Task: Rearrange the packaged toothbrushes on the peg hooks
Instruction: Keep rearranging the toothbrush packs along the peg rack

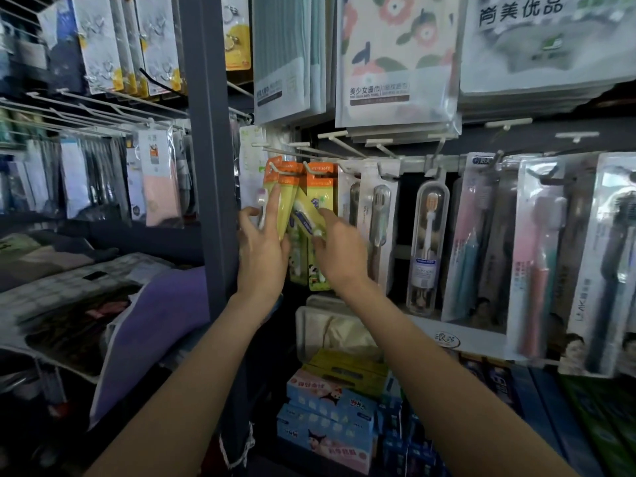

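Yellow-and-orange toothbrush packs hang on white peg hooks (292, 151) at the left end of the rack. My left hand (263, 246) holds the left pack (280, 187), index finger stretched up its front and thumb at its left edge. My right hand (339, 247) pinches the neighbouring pack (318, 201), which holds a small tube set at a slant. Both packs' tops sit at their hooks. More toothbrush packs hang to the right: grey ones (377, 215), a clear capsule case (426, 242), and pink and blue ones (537, 256).
A grey steel upright (206, 132) stands just left of my left hand. Packaged towels (395, 63) hang above the hooks. Boxes of toothpaste (330, 418) are stacked on the shelf below. A purple cloth (151, 335) lies on the lower left shelf.
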`<control>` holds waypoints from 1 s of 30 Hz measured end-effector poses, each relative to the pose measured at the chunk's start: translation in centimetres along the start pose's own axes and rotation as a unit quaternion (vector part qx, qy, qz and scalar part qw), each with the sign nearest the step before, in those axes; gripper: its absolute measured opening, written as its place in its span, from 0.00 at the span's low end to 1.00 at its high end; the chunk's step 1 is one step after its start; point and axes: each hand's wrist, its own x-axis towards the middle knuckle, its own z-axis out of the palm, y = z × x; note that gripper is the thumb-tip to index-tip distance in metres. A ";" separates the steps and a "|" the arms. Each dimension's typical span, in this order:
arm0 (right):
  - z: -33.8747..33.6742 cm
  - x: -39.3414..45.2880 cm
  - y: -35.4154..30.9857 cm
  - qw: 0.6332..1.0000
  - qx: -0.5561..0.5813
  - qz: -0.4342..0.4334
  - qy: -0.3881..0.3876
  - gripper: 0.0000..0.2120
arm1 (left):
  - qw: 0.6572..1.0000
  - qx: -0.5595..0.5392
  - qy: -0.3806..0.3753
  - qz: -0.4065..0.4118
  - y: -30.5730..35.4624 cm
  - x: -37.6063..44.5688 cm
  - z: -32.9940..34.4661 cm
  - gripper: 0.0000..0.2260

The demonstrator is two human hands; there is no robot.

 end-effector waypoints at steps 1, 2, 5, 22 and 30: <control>0.6 -0.4 0.0 1.000 -0.004 -0.001 0.011 0.25 | 1.000 0.001 0.002 0.000 -0.1 0.0 0.0 0.34; 1.2 -0.8 0.0 1.000 -0.006 0.001 0.019 0.25 | 1.000 0.002 0.003 -0.001 -0.1 0.0 0.0 0.34; 2.3 -1.3 0.1 0.999 -0.025 -0.001 0.031 0.26 | 1.000 0.004 0.006 -0.004 -0.1 0.1 0.1 0.34; 0.3 -0.5 2.4 0.991 0.111 0.017 0.074 0.23 | 1.000 -0.006 0.010 -0.004 -0.1 0.1 0.3 0.32; 1.5 -1.9 2.3 0.996 0.057 -0.050 0.054 0.23 | 1.000 -0.012 -0.002 -0.013 0.0 0.0 0.0 0.32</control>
